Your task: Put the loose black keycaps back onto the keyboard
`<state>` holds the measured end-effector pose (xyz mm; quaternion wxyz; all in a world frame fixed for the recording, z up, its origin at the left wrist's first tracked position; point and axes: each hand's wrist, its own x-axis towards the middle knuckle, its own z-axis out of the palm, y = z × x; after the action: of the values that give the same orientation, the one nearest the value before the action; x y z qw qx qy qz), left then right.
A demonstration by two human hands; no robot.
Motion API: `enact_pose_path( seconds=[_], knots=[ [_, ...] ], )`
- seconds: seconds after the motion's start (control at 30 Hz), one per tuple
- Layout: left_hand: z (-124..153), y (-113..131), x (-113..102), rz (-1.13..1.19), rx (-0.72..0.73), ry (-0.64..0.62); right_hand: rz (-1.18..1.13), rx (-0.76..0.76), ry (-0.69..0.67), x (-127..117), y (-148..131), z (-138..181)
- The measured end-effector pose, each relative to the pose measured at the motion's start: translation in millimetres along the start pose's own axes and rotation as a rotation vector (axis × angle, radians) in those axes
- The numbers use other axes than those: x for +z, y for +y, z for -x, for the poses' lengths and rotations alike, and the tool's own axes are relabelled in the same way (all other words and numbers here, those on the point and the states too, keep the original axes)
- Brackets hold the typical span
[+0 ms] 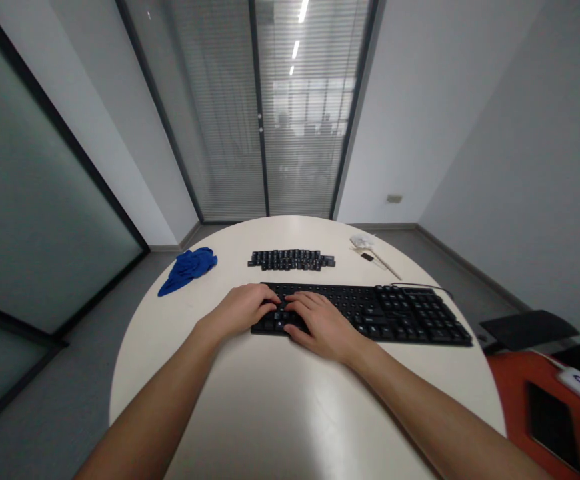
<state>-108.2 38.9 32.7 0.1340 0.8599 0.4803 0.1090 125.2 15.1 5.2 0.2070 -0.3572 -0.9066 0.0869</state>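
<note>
A long black keyboard (370, 313) lies across the round table in front of me, its left part bare of some keycaps. My left hand (243, 308) is at the keyboard's left end, thumb and fingertips close together over the keys. Whatever they pinch is too small to make out. My right hand (320, 325) rests over the same left part, fingers stretched out to the left and thumb apart, touching the keyboard. Behind the keyboard, loose black keycaps (290, 260) stand in several neat rows.
A crumpled blue cloth (189, 268) lies at the table's left. At the back right are a thin brush (384, 260), a clear plastic bag (363, 241) and a small black piece (367, 257). An orange chair (515, 387) holding a phone (553, 423) stands beside the white table (250, 413).
</note>
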Motion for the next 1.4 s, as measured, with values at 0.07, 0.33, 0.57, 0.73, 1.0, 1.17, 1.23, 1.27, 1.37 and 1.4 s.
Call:
enact_pose_path(
  seconds=[0.07, 0.33, 0.57, 0.73, 1.0, 1.17, 1.23, 1.27, 1.37, 1.4],
  knots=[
    [-1.4, -9.3, 2.3, 0.137, -0.005, 0.006, -0.006, -0.003, 0.003, -0.5, 0.0, 0.1],
    [-7.0, -22.9, 8.3, 0.458, -0.090, -0.028, -0.019, -0.003, 0.011, 0.2, -0.6, -1.0],
    [-6.3, -17.5, 4.4, 0.506, -0.141, -0.074, -0.014, -0.002, 0.006, 0.1, -0.2, -1.3],
    [-5.3, -18.3, 6.4, 0.439, -0.107, -0.066, -0.017, -0.003, 0.011, 0.6, 0.4, -0.6],
    [-0.5, -9.8, 2.1, 0.122, -0.048, 0.012, -0.012, 0.000, 0.005, -2.1, -1.8, -1.1],
    [2.0, -4.4, -0.2, 0.059, -0.069, 0.017, -0.013, 0.004, -0.002, -3.0, -2.8, -1.5],
    [2.2, -2.9, -0.9, 0.045, -0.069, 0.015, -0.013, 0.004, -0.001, -2.4, -2.3, -1.6],
    [2.3, -1.8, -1.5, 0.034, -0.063, 0.013, -0.012, 0.003, -0.001, -2.1, -2.0, -1.6],
    [2.5, 4.0, -4.2, -0.031, -0.047, -0.001, -0.009, 0.004, -0.001, -1.2, -1.2, -1.4],
    [2.5, 6.4, -5.0, -0.061, -0.043, -0.007, -0.008, 0.005, -0.002, -1.0, -1.1, -1.3]
  ],
)
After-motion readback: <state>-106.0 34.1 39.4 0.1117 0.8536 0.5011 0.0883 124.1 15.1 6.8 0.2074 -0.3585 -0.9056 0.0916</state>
